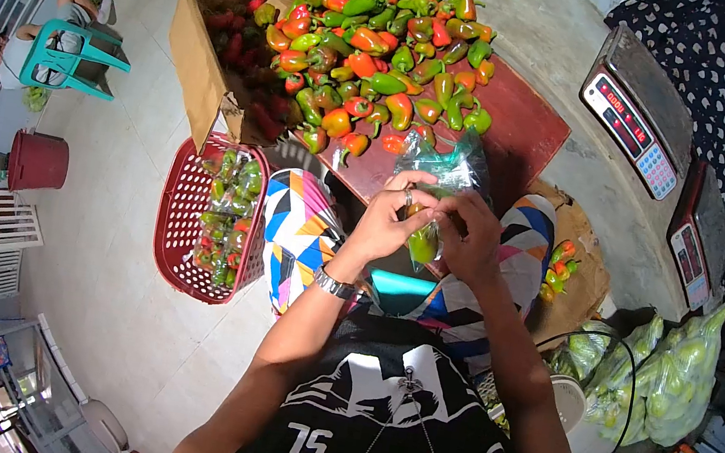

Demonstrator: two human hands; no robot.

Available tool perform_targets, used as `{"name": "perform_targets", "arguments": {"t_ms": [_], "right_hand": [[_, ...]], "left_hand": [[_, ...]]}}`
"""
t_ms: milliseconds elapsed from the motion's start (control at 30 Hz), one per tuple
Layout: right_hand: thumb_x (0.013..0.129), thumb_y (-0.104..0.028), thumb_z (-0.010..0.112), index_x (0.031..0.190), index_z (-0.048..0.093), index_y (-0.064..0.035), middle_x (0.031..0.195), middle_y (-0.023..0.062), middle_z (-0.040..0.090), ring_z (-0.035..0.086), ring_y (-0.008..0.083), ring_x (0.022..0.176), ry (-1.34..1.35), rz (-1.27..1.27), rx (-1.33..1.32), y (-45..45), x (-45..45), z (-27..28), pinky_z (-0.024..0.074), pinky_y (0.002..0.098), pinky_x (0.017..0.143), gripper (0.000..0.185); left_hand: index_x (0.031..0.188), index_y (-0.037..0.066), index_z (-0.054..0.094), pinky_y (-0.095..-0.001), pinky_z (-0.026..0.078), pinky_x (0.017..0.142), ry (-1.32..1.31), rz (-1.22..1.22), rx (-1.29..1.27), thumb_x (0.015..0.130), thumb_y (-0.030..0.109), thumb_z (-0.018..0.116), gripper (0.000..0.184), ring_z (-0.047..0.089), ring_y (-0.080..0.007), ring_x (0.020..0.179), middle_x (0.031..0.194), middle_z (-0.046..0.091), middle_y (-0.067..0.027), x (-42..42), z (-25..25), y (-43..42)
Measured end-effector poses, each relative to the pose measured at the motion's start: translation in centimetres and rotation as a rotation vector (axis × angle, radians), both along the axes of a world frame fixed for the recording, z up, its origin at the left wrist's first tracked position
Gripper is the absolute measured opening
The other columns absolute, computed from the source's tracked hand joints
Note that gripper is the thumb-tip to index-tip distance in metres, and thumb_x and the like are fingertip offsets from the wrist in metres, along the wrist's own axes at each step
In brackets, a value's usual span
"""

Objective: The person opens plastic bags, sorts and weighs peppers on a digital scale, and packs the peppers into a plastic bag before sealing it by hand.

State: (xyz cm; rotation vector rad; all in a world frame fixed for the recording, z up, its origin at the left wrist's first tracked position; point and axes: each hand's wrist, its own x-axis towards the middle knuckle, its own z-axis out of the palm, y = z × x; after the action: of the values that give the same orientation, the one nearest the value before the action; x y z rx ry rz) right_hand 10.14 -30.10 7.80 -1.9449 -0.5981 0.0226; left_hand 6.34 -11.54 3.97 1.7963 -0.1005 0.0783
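In the head view, a small clear plastic bag of peppers (422,247) hangs between my two hands, above my lap. My left hand (389,221), with a ring and a wristwatch, pinches the bag's upper part. Close against it, the fingers of my right hand (471,235) are closed on the same plastic. A green pepper shows through below the fingers; the exact grip is partly hidden. Just beyond my hands, loose clear plastic bags (452,157) lie on the red board (528,120). A large heap of red and green peppers (389,48) spreads behind them.
A cardboard box (183,59) stands beside the heap. Left of my knee, a red basket (177,241) holds several packed pepper bags. Two digital scales (627,116) sit at the right, near big bags of green produce (676,386). A person sits on a teal chair (78,57) farther off.
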Motion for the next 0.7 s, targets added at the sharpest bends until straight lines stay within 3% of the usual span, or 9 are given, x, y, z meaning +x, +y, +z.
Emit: {"name": "perform_targets", "arguments": {"t_ms": [233,333,533,700], "right_hand": [[0.090,-0.004,0.072,0.095,0.065,-0.0047,0.088,0.0096,0.059,0.061,0.0227,0.072,-0.020,0.065,0.089,0.3,1.4,1.8,0.0474,0.0347,0.065,0.009],[0.093,-0.008,0.070,0.096,0.064,-0.0055,0.087,0.0089,0.059,0.061,0.0233,0.074,0.021,0.095,0.084,0.5,1.7,1.9,0.0479,0.0356,0.066,0.007],[0.100,-0.017,0.064,0.100,0.063,-0.0062,0.089,0.0095,0.063,0.062,0.0255,0.077,-0.279,0.022,0.115,1.5,1.5,0.4,0.0491,0.0382,0.068,0.011],[0.101,-0.013,0.065,0.099,0.061,-0.0057,0.090,0.0107,0.063,0.063,0.0249,0.076,-0.128,-0.016,0.147,1.5,0.7,1.0,0.0506,0.0371,0.070,0.008]], "left_hand": [[0.106,0.007,0.077,-0.0404,0.036,0.116,0.033,-0.126,-0.282,0.094,0.008,0.074,0.012,0.050,-0.0238,0.137,0.144,0.058,-0.0084,0.4,1.4,0.3],[0.107,0.008,0.077,-0.0415,0.039,0.114,0.003,-0.113,-0.229,0.094,0.014,0.077,0.014,0.052,-0.0267,0.135,0.143,0.056,-0.0095,0.6,0.8,0.6],[0.104,0.006,0.074,-0.0427,0.037,0.116,0.005,-0.090,-0.222,0.095,0.015,0.076,0.013,0.051,-0.0274,0.137,0.145,0.056,-0.0103,0.6,0.8,1.0],[0.102,0.005,0.072,-0.0425,0.038,0.115,0.003,-0.099,-0.250,0.096,0.015,0.075,0.012,0.051,-0.0275,0.137,0.145,0.056,-0.0104,0.4,1.3,0.9]]}}
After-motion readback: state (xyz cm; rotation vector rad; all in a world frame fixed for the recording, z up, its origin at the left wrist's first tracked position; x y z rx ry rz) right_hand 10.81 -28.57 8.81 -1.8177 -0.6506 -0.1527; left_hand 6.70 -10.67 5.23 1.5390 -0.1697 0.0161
